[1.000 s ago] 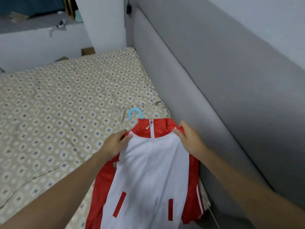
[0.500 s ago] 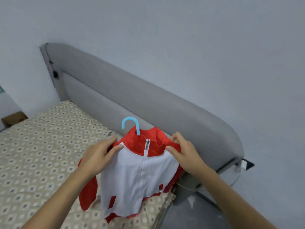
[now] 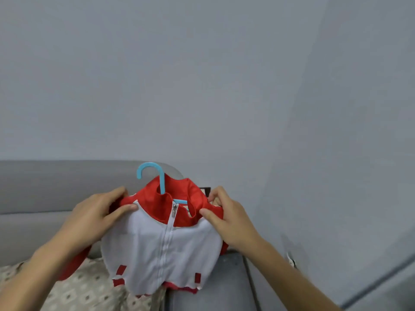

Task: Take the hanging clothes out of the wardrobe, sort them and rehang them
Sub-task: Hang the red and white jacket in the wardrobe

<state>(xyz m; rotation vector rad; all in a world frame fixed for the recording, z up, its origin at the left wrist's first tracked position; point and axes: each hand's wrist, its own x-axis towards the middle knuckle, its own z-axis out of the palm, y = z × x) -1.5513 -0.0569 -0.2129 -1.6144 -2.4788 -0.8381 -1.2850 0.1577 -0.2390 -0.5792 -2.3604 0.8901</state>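
Jacket (image 3: pixel 161 241), red and white, zipped, on a blue hanger (image 3: pixel 157 176), held up in the air above the bed's patterned cover (image 3: pixel 85 288). Left hand (image 3: pixel 94 218) and right hand (image 3: pixel 229 218) each pinch a shoulder. Grey headboard (image 3: pixel 45 187) behind.

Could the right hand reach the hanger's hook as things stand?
Probably yes: the hook stands bare above the jacket collar, nothing in between, but the right hand must first release its shoulder.
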